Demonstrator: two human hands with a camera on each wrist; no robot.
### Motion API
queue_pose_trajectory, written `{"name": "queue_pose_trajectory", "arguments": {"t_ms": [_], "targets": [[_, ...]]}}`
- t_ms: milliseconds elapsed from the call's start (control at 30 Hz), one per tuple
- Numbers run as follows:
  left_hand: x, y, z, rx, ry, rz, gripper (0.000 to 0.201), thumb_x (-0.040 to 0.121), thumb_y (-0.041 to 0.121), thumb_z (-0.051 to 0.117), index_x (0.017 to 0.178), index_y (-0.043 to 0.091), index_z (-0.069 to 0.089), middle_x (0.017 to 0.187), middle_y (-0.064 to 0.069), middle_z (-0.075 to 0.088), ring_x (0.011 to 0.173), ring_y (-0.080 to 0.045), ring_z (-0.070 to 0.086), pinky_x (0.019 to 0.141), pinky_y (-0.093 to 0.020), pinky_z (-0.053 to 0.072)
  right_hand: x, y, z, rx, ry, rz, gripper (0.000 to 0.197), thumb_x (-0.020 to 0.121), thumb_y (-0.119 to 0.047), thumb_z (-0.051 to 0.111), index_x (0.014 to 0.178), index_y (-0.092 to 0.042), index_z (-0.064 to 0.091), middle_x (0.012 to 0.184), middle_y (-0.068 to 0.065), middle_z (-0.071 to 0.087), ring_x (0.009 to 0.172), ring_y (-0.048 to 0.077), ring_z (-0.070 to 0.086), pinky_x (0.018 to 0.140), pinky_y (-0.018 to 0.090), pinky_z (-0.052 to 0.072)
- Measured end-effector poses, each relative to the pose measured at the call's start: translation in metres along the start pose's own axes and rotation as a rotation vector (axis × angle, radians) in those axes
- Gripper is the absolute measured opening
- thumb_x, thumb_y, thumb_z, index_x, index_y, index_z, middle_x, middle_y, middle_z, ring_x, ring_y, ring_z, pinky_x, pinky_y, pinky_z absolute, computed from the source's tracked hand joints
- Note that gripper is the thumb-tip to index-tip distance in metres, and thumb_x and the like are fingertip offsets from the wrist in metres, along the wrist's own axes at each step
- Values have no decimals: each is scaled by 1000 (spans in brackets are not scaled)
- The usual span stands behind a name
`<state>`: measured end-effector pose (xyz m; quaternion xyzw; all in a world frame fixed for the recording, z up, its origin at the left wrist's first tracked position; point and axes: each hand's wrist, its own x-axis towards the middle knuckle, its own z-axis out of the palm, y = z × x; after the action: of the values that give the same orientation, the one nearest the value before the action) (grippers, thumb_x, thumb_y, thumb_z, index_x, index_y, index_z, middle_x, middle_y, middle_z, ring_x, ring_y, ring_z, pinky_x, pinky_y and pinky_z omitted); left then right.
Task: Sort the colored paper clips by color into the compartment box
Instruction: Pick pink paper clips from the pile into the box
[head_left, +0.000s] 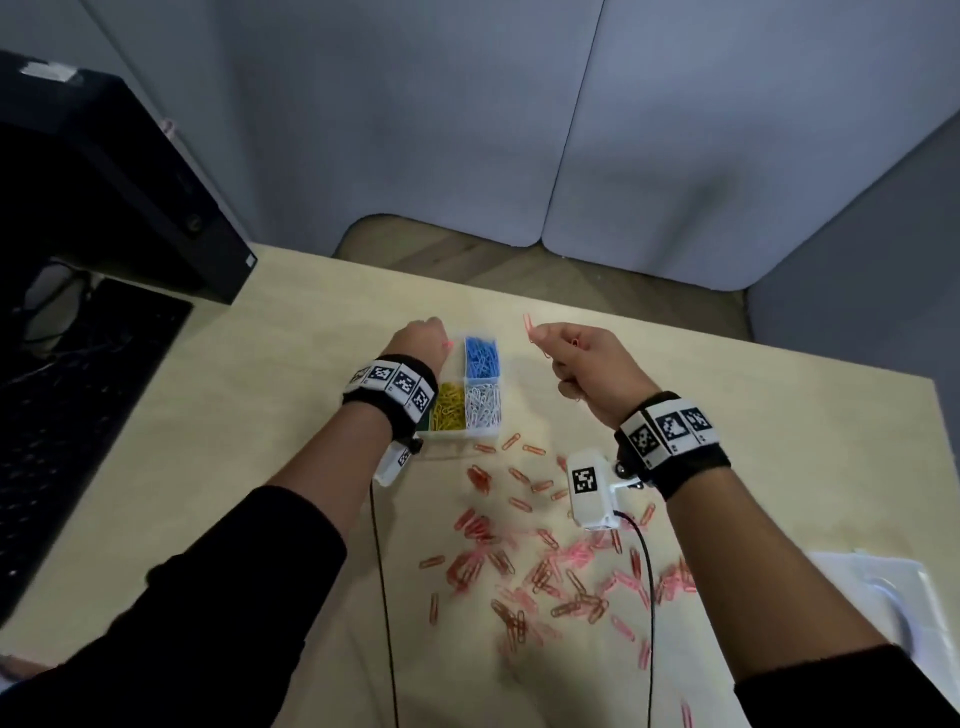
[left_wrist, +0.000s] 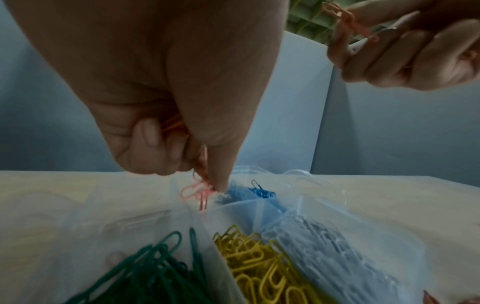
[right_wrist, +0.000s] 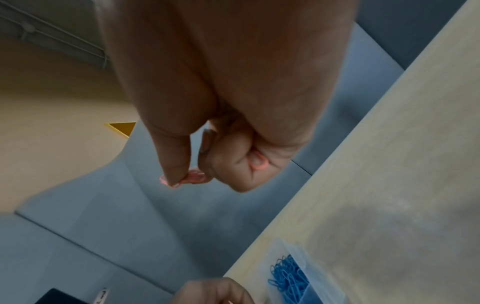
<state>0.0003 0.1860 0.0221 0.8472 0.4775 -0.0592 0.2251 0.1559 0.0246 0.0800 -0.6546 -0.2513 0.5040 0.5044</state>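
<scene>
Both fists pinching pink clips (head_left: 530, 328), left hand (head_left: 421, 340) over compartment box (head_left: 470, 434), right hand (head_left: 587, 371) beside.

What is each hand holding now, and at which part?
Both hold pink paper clips. The left hand pinches a bunch by its upper ends over the box. The right hand pinches clips; the exact part is unclear.

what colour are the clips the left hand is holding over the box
Pink: the left hand pinches pink paper clips over the compartment box, clearest in the left wrist view.

Black keyboard (head_left: 78, 415) — white papers (head_left: 878, 597) — grey partition panels (head_left: 467, 130)
</scene>
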Motion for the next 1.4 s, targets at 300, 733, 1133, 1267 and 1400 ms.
{"name": "queue_pose_trajectory", "arguments": {"t_ms": [300,733,1133,1267,1400], "targets": [[27,-5,13,-31,-92,33,11,77,10,73,69,4,70,74,-11,69,69,-27,68,71,-36,60,58,6,29,-198,47,60,25,91,-31,69,96,-7,71,47,-18,47,46,5,33,47,22,31],[21,-3,16,-864,-85,-185,25,91,16,48,111,22,61,101,-2,63,80,-14,59,61,-20,47,112,22,61,-843,169,146,34,89,-29,68,87,4,74,92,22,72,82,31,67,71,32,52],[1,-18,13,-1487,-163,-174,44,79,44,50,122,37,53,120,-6,65,116,-17,58,94,-31,45,126,35,83,-744,280,244,32,89,-26,64,69,-2,69,61,9,57,61,23,55,56,24,40],[2,-22,17,-1451,-131,-163,52,90,60,39,138,38,44,126,7,63,126,-13,53,104,-47,41,117,26,75,-679,273,241,45,89,-24,66,48,-14,50,48,0,45,46,14,43,47,22,36],[1,-27,14,-1403,55,-163,61,86,58,38,139,31,43,135,-4,54,125,-12,50,105,-41,40,118,19,77,-672,227,248,32,89,-29,69,67,-6,68,64,4,61,58,16,55,52,21,43]]}}
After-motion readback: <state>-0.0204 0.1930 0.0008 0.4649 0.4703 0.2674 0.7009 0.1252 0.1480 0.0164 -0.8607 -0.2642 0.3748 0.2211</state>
